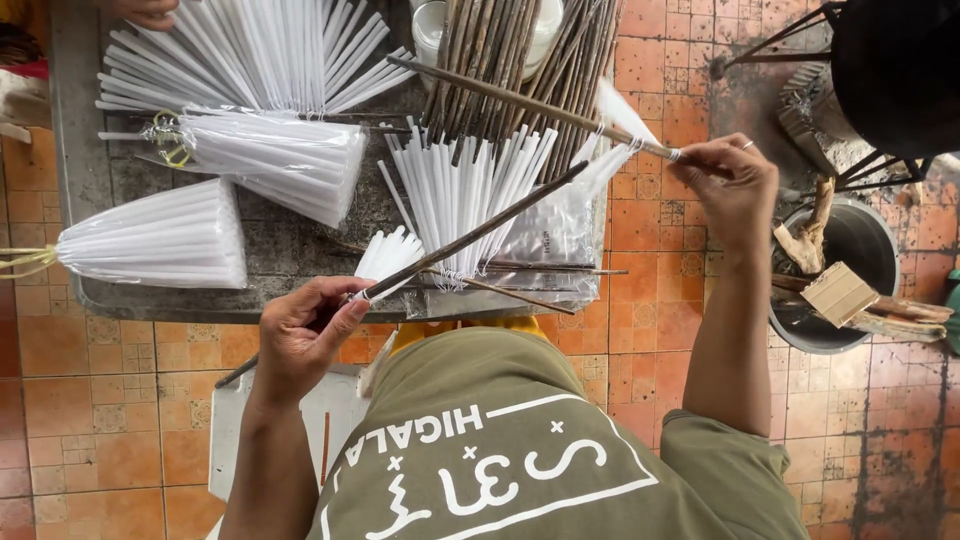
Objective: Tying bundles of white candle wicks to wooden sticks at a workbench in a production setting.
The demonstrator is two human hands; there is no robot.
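My left hand (300, 335) grips a long dark stick (470, 237) together with a folded white paper piece near its lower end; the stick slants up to the right over the tray. My right hand (730, 180) pinches the end of a second dark stick (520, 100) with a folded white paper piece (620, 125) on it, held across the tray's right side. Under both sticks lie loose white folded paper pieces (460, 190) fanned out on a clear plastic bag (560, 235).
A grey metal tray (90, 170) holds tied bundles of white folded papers (160, 240), a fan of loose ones (250, 50) and a heap of dark sticks (520, 50). A grey bucket (860, 245) with wood scraps stands at right on the orange tiled floor. Another person's hand (145, 12) shows top left.
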